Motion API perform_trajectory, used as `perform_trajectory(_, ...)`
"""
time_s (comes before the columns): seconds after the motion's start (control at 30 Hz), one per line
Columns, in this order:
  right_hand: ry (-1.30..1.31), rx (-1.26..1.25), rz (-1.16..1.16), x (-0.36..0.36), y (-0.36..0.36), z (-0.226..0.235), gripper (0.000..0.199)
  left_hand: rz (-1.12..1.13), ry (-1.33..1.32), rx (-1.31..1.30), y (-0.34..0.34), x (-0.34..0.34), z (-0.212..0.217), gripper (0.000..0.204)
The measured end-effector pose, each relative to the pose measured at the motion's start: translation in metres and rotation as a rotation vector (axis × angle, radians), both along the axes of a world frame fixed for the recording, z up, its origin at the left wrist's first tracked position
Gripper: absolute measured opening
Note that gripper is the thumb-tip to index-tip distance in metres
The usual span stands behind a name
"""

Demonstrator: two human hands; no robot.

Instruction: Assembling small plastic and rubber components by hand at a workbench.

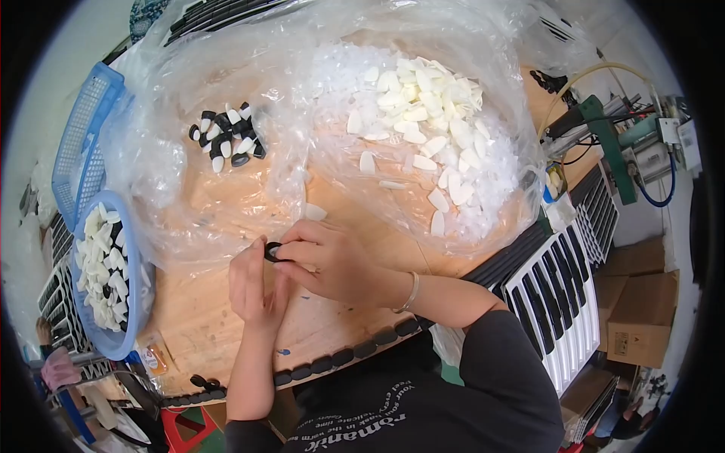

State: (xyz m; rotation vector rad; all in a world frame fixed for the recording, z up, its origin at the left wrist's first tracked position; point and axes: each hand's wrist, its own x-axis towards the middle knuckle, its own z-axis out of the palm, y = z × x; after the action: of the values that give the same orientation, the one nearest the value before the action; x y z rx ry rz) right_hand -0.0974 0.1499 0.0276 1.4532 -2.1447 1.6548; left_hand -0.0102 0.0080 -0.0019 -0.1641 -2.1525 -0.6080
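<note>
A small black oval piece (273,252), ring-like with an opening in its middle, is held between my two hands over the wooden table. My left hand (255,285) pinches it from the left with thumb and fingers. From the right, my right hand (321,259) closes thumb and fingertips on its other side. Just beyond my right fingers lies a single white oval piece (315,212). Farther off, a small heap of black-and-white pieces (225,136) rests on clear plastic sheeting. Right of it spreads a large pile of loose white oval pieces (430,98).
At the left stands a blue basket (128,332) full of white and black pieces, with another blue basket (79,136) tilted behind it. Black oval pieces (343,356) line the table's near edge. Black-and-white slotted panels (555,302) stand at right, near a green machine (608,147) and cardboard boxes (642,317).
</note>
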Motion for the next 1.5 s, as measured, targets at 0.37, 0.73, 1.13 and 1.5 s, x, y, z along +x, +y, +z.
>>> perform_trajectory(0.37,0.053,0.836,-0.775,-0.106,0.065,0.02,0.018,-0.152,0.093,0.565,-0.019,0.006,0.007,0.054)
perform_trajectory(0.73,-0.014,0.7,-0.796,-0.131,0.087,-0.011,0.016,-0.173,0.121,0.365,-0.024,0.003,0.013,0.056)
perform_trajectory(1.13,-0.061,0.002,0.1,-0.025,0.019,0.027,0.017,-0.123,0.082,0.064,-0.011,-0.008,0.01,0.05)
perform_trajectory(1.5,0.043,-0.017,0.077,-0.019,0.022,0.035,0.014,-0.115,0.103,-0.008,-0.011,-0.01,0.009,0.05)
